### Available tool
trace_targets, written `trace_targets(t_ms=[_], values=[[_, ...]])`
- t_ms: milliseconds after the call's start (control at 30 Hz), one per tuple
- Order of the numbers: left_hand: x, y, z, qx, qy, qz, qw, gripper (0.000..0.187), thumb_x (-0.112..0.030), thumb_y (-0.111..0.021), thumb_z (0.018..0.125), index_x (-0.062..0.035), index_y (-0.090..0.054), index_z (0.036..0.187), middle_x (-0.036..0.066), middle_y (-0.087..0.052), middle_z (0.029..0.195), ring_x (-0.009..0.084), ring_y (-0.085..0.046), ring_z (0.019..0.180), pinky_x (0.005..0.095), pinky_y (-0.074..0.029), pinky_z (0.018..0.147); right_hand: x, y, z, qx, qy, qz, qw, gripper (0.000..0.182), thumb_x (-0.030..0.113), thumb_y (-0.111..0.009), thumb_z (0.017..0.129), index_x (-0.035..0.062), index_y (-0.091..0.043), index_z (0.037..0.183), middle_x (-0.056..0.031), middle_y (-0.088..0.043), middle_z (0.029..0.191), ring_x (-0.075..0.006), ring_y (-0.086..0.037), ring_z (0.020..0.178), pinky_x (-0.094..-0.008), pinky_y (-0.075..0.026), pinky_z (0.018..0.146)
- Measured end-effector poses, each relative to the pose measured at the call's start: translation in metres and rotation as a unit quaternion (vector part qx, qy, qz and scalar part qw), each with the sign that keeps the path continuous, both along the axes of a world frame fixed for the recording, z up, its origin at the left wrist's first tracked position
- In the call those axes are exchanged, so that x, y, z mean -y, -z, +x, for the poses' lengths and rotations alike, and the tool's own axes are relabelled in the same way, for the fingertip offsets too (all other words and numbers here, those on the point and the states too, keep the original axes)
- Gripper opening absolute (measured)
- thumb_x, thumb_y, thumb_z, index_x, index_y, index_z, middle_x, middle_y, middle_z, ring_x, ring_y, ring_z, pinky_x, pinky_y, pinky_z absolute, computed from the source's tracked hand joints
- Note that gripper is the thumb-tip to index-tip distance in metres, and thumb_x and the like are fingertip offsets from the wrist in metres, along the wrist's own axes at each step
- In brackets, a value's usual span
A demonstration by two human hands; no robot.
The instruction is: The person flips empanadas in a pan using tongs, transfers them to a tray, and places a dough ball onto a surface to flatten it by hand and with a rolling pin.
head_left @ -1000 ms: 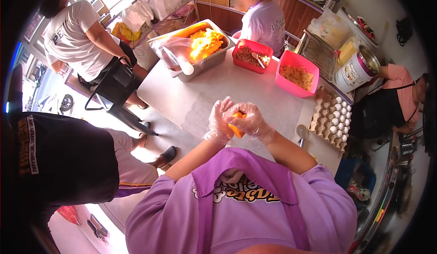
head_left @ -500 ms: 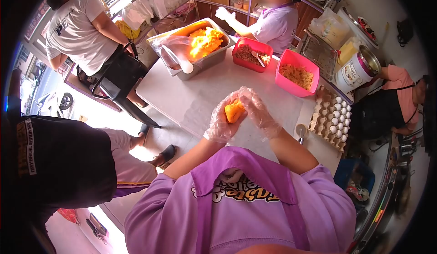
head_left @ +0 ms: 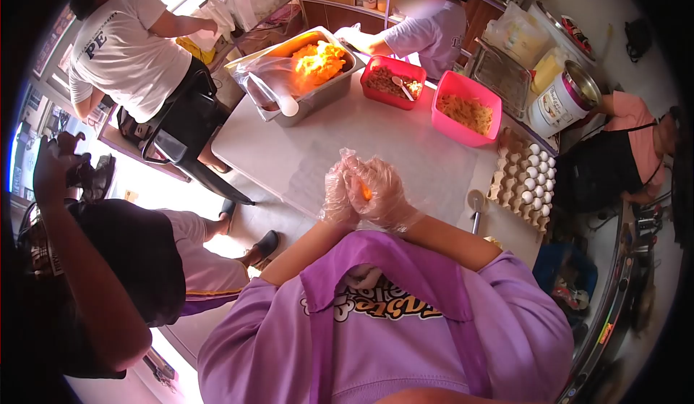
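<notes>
My left hand (head_left: 336,196) and my right hand (head_left: 390,190), both in clear plastic gloves, are cupped together above the near part of the table (head_left: 289,147). Between them sits a lump of orange dough (head_left: 366,192), with only a small patch showing through the gap. My fingers wrap round it from both sides and hide the rest. Beyond my hands stands a metal pan (head_left: 293,120) holding a large orange mass (head_left: 318,64) and a plastic sheet. A red tub (head_left: 387,101) of chopped filling with a white spoon and a pink tub (head_left: 463,138) of shredded yellowish food stand beside it.
An egg tray (head_left: 510,180) with several white eggs lies at the table's right edge, near a wheel-shaped cutter (head_left: 476,201). A large can (head_left: 553,111) stands behind. Co-workers are across the table and at the right; other people are at the left.
My right hand has closed over the orange lump, covering most of it, and both hands have come closer together. The person at the left has raised an arm.
</notes>
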State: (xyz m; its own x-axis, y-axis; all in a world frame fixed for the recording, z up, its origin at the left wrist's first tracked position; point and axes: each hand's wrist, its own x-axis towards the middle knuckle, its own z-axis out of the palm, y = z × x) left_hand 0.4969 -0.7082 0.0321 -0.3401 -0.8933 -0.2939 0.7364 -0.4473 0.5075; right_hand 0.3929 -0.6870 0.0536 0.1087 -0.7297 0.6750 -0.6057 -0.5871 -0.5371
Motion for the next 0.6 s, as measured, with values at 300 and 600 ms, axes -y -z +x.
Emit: trace_targets(t_ms=[300, 600], values=[[0.023, 0.046, 0.011, 0.024, 0.068, -0.068, 0.995, 0.05, -0.05, -0.039, 0.094, -0.0074, -0.051, 0.117, 0.008, -0.058, 0.113, 0.0217, -0.058, 0.105, 0.037, -0.047, 0.092, 0.021, 0.054, -0.017, 0.361, -0.096, 0.379, 0.846, 0.032, 0.018, -0.046, 0.097, 0.0024, -0.052, 0.125, -0.0108, -0.059, 0.111, -0.0149, -0.053, 0.107, -0.0311, -0.042, 0.094], [-0.02, 0.052, 0.007, -0.017, 0.196, 0.107, 0.975, 0.086, -0.076, -0.02, 0.085, -0.0101, -0.036, 0.138, 0.009, -0.049, 0.129, 0.0258, -0.048, 0.12, 0.0385, -0.037, 0.102, 0.005, 0.087, 0.008, 0.108, 0.081, 0.374, 0.918, 0.052, 0.038, -0.054, 0.09, 0.0116, -0.044, 0.134, -0.0236, -0.044, 0.128, -0.0409, -0.044, 0.118, -0.043, -0.041, 0.096]])
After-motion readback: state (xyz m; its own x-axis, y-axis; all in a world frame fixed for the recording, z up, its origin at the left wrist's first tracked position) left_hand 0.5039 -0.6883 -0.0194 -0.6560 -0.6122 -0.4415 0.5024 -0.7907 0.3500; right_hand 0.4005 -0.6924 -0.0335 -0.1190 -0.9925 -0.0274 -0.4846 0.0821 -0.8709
